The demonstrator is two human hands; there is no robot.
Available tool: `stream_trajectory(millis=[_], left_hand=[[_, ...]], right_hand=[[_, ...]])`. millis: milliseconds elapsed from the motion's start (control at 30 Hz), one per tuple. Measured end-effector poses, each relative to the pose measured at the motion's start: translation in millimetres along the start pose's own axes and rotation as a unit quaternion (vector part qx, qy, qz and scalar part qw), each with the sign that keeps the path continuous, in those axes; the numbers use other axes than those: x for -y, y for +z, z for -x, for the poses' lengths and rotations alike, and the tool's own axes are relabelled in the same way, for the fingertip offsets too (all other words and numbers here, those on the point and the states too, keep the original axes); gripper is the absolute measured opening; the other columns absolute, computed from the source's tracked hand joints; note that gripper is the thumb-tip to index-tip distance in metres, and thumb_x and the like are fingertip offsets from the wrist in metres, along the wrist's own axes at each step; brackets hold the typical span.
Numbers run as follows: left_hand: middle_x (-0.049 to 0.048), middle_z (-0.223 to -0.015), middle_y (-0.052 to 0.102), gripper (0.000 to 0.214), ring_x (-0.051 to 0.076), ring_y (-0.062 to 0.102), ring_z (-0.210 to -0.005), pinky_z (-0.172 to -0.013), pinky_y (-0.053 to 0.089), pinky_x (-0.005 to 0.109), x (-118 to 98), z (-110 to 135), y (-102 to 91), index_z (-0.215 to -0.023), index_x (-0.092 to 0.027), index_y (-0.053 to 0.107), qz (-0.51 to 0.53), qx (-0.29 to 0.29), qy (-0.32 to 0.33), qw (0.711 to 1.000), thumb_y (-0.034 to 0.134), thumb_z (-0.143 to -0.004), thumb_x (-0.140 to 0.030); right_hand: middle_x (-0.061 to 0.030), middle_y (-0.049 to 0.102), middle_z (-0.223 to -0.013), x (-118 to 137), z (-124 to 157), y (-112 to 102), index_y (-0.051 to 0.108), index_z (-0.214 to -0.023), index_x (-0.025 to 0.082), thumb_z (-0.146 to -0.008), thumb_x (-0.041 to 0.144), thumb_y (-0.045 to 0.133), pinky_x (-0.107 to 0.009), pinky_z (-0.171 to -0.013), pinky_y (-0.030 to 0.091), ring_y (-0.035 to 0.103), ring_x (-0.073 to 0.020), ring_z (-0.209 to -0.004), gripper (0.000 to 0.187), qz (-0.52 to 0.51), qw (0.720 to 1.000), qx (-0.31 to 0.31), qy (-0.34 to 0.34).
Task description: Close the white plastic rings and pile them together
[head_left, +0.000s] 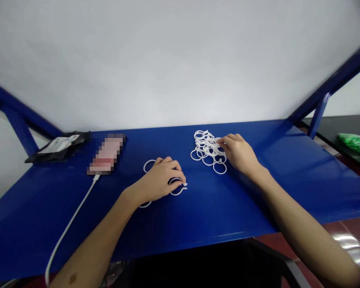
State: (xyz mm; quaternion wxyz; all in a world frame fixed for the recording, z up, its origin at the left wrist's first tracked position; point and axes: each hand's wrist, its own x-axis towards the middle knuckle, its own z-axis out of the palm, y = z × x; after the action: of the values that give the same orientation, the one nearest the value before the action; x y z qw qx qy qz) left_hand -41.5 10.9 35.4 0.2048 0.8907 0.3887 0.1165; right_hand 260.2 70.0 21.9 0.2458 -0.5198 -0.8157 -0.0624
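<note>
A pile of several white plastic rings [206, 149] lies on the blue table [174, 224] at centre right. My right hand [239, 154] rests at the pile's right edge, its fingertips pinched on a ring there. My left hand [159, 180] lies palm down nearer the middle, fingers curled over a white open ring [178, 189] whose clasp end sticks out to the right. Other white rings [148, 165] peek out from behind and beneath that hand.
A blurred pink phone [106, 155] lies at the left with a white cable [69, 228] running to the front edge. A black pouch [58, 145] sits at the far left. Blue frame struts rise at both sides; a green bag [356, 143] lies on a dark surface to the right.
</note>
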Motion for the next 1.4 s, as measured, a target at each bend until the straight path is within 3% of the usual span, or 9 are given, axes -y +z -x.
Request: stream_trajectory(millis=[200, 367, 500, 600, 800, 900, 1000, 1233, 1400], left_hand=[[0.0001, -0.085, 0.068, 0.015, 0.019, 0.056, -0.084, -0.084, 0.040, 0.038, 0.6, -5.8, 4.4, -0.083, -0.023, 0.062, -0.015, -0.089, -0.040, 0.995, 0.052, -0.094, -0.027], [-0.0019, -0.074, 0.062, 0.016, 0.017, 0.055, -0.076, -0.076, 0.040, 0.035, -1.5, -8.2, 5.7, -0.075, -0.022, 0.056, -0.010, -0.171, -0.060, 0.983, 0.056, -0.091, -0.024], [-0.0020, -0.072, 0.060, 0.019, 0.016, 0.054, -0.073, -0.075, 0.040, 0.034, -3.7, -9.6, 10.9, -0.073, -0.021, 0.054, -0.026, -0.237, -0.036, 0.970, 0.056, -0.092, -0.023], [-0.0018, -0.071, 0.060, 0.021, 0.016, 0.054, -0.072, -0.075, 0.040, 0.034, -5.4, -10.8, 16.8, -0.073, -0.021, 0.053, -0.044, -0.263, -0.014, 0.964, 0.056, -0.093, -0.024], [-0.0029, -0.073, 0.064, 0.016, 0.014, 0.057, -0.072, -0.076, 0.044, 0.032, -11.2, -11.5, 19.4, -0.076, -0.021, 0.057, 0.014, -0.255, -0.026, 0.966, 0.061, -0.091, -0.023], [-0.0035, -0.081, 0.069, 0.005, 0.013, 0.061, -0.072, -0.073, 0.047, 0.029, -12.5, -10.8, 16.3, -0.092, -0.023, 0.064, 0.117, -0.233, -0.074, 0.963, 0.065, -0.089, -0.026], [-0.0041, -0.084, 0.073, 0.015, 0.013, 0.065, -0.075, -0.071, 0.048, 0.027, -12.3, -10.5, 13.0, -0.106, -0.027, 0.067, 0.185, -0.194, -0.095, 0.959, 0.063, -0.092, -0.028], [-0.0045, -0.081, 0.076, 0.008, 0.013, 0.070, -0.076, -0.071, 0.049, 0.025, -10.3, -10.0, 9.7, -0.096, -0.025, 0.069, 0.271, -0.219, -0.095, 0.932, 0.068, -0.090, -0.031], [-0.0059, -0.074, 0.074, 0.012, 0.011, 0.066, -0.068, -0.070, 0.049, 0.024, -11.5, -9.1, 10.7, -0.100, -0.026, 0.070, 0.260, -0.212, -0.070, 0.939, 0.071, -0.089, -0.030]], right_hand=[[-0.0134, 0.067, -0.101, 5.2, 1.2, -1.1, 0.071, -0.111, 0.017, -0.099, 0.024, 0.046, -0.042, -0.073, 0.052, 0.058, -0.0269, -0.089, 0.028, 0.017, 1.000, -0.025, -0.008], [-0.0114, 0.068, -0.100, 33.8, 4.4, -8.3, 0.070, -0.109, 0.020, -0.102, 0.029, 0.047, -0.043, -0.080, 0.053, 0.060, -0.0253, -0.092, 0.027, -0.058, 0.996, -0.055, -0.029], [-0.0076, 0.071, -0.098, 68.7, 15.3, -8.0, 0.067, -0.109, 0.019, -0.100, 0.038, 0.054, -0.039, -0.084, 0.053, 0.065, -0.0220, -0.092, 0.024, -0.209, 0.976, 0.015, -0.058], [-0.0036, 0.072, -0.091, 85.8, 23.1, -2.0, 0.063, -0.114, 0.020, -0.096, 0.039, 0.061, -0.032, -0.077, 0.054, 0.067, -0.0171, -0.083, 0.027, -0.306, 0.949, 0.063, -0.046], [-0.0003, 0.070, -0.082, 87.6, 25.0, 6.0, 0.062, -0.104, 0.020, -0.096, 0.026, 0.059, -0.025, -0.064, 0.051, 0.065, -0.0123, -0.069, 0.010, -0.371, 0.926, 0.069, 0.003], [-0.0027, 0.071, -0.090, 86.6, 24.5, 5.1, 0.064, -0.099, 0.020, -0.098, 0.024, 0.058, -0.026, -0.069, 0.052, 0.066, -0.0135, -0.077, 0.008, -0.367, 0.928, 0.056, -0.026], [-0.0034, 0.070, -0.092, 87.9, 25.4, 3.9, 0.064, -0.102, 0.020, -0.098, 0.024, 0.057, -0.027, -0.071, 0.052, 0.065, -0.0140, -0.079, 0.009, -0.373, 0.925, 0.050, -0.052], [-0.0009, 0.069, -0.084, 88.6, 25.8, 4.1, 0.063, -0.105, 0.019, -0.098, 0.027, 0.059, -0.024, -0.064, 0.050, 0.064, -0.0121, -0.072, 0.012, -0.383, 0.921, 0.066, -0.028], [-0.0018, 0.071, -0.088, 87.9, 24.9, 2.9, 0.065, -0.099, 0.019, -0.101, 0.026, 0.053, -0.025, -0.070, 0.051, 0.065, -0.0117, -0.076, 0.013, -0.388, 0.917, 0.068, -0.058]])
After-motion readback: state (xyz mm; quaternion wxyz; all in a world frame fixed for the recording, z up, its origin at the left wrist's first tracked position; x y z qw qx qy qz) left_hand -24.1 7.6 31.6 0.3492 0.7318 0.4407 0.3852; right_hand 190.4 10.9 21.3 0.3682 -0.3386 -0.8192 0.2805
